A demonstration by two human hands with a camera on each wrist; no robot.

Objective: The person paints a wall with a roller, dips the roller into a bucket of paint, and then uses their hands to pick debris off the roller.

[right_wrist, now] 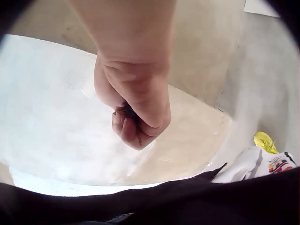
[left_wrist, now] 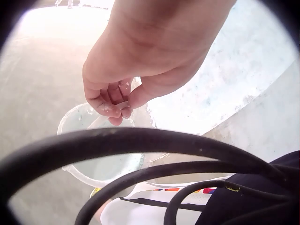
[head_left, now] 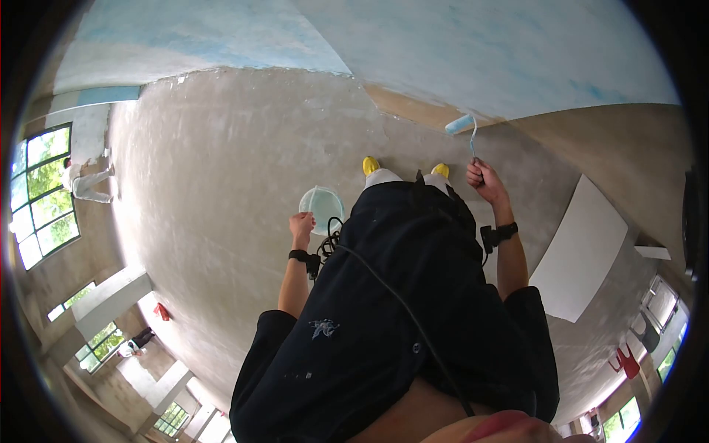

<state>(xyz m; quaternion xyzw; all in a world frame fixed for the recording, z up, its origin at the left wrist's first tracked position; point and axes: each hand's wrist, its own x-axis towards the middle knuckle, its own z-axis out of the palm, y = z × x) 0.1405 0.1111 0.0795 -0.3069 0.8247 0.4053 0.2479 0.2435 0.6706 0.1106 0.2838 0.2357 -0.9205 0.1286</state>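
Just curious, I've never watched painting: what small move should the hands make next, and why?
Probably the right hand should press the roller onto the bare tan strip low on the wall: the roller hangs right beside that unpainted patch, and the left hand holds the paint bucket aside.

The floor (head_left: 221, 184) is bare grey concrete. The wall (head_left: 480, 52) ahead is patchy pale blue and white, with an unpainted brown strip low down. Tall windows (head_left: 44, 192) on the left show green trees and let in bright daylight. Square pillars (head_left: 111, 295) stand near them. A white board (head_left: 580, 251) lies on the floor at the right, and a red chair (head_left: 626, 362) stands beyond it.
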